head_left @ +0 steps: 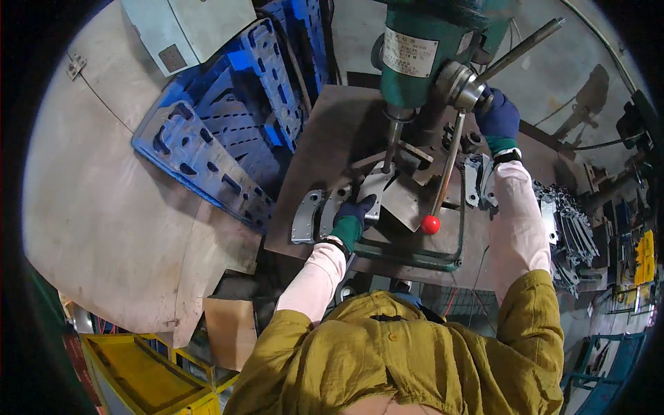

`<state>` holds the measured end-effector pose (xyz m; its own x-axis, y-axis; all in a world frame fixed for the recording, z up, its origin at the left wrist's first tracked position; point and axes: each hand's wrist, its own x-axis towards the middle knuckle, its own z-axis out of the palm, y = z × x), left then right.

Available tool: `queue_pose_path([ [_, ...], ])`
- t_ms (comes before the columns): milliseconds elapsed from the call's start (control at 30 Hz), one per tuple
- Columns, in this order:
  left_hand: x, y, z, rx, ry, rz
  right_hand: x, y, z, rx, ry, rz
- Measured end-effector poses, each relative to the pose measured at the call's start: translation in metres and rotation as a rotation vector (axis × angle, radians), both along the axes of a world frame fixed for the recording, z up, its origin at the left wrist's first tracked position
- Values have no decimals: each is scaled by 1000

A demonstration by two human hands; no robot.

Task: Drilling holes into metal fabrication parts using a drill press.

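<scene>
A green drill press stands over the table, its spindle reaching down to a flat grey metal plate. My left hand, in a dark glove with a green cuff, holds the near end of that plate on the press's base. Gloved in the same way, my right hand is closed at the press's feed handle, beside the hub; the palm side is hidden. Another spoke, the lever with a red knob, slants down toward me. Two similar curved plates, one grey plate and its neighbour, lie left of my left hand.
More metal plates lie by my right forearm, with a heap of metal parts farther right. Blue plastic pallets lean left of the brown table. A cardboard box and yellow frame stand lower left.
</scene>
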<state>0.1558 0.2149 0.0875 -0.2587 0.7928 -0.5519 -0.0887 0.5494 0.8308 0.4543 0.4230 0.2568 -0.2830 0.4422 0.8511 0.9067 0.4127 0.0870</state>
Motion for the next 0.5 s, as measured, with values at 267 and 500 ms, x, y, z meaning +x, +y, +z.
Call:
queue_pose_path([
  [267,-2,-4,8,98,312,-72,-27,-34,-48,-152,270,75],
  [500,-8,15,-25,-34,153,-83,-51,-75,-82,-326,476,295],
])
